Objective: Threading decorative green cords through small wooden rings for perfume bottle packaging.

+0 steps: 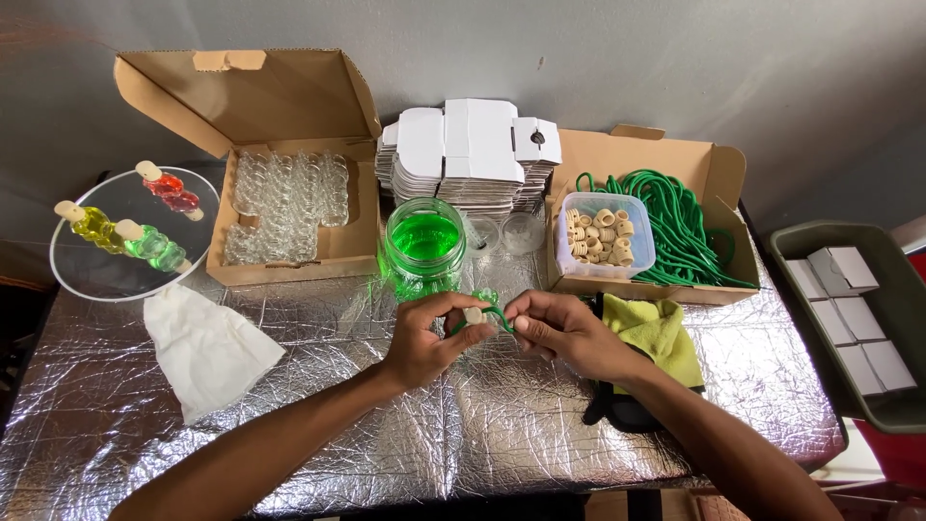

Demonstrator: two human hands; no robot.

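I see both hands meeting at frame centre, just above the foil-covered surface. Left hand: grip narrow, thumb and forefinger pinched on a small bottle with a pale cork. The bottle's long axis runs roughly 3-to-9 o'clock, cork end toward 3; the body is mostly hidden by fingers. Right hand: grip pinched on a green cord that loops about the bottle's neck; cannot tell whether it is tied.

At 12 o'clock of the hands, a jar of green liquid, upright. At 2 o'clock, a tub of corks in a box with coiled green cords. At 10 o'clock, a box of clear bottles. At 3 o'clock, just beside the right wrist, a yellow cloth.
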